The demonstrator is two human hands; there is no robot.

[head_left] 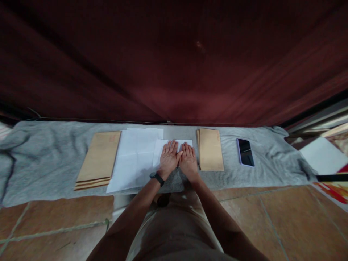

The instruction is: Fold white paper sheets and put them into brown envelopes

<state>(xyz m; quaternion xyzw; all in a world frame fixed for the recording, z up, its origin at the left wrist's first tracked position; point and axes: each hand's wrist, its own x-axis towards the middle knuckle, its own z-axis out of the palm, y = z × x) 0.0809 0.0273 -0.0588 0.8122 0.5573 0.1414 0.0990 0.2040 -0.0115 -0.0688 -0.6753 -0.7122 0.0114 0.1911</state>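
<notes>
Side by side, both hands lay palm down and flat, the fingers straight and held close together, gripping nothing. The left hand [169, 156] and the right hand [188, 159] pressed on a smaller white sheet [158, 154], perhaps folded, which sat in the middle of the scene with its far edge and left part showing. The thumbs met, or nearly so, between them. A dark watch [154, 176] circled the left wrist.

Just left of the hands lay larger white sheets [132, 159], whose right side the smaller one seemed to overlap; farther left, touching or almost touching them, was a fanned stack of brown envelopes [100, 156]. Just right of the right hand rested a smaller pile of brown envelopes [211, 150], and well to its right a phone [246, 152] with a dark screen. All lay on a rumpled grey cloth [269, 159], with a dark red surface [174, 65] beyond and a tiled floor [293, 217] on the near side.

Uneven pressure could have skewed the smaller sheet or dragged the larger ones along, I judged, and the soft cloth beneath might have let a crease go crooked. Reddish print marked the envelopes on both sides, too small to read; no brand could be made out on the phone or the watch.
</notes>
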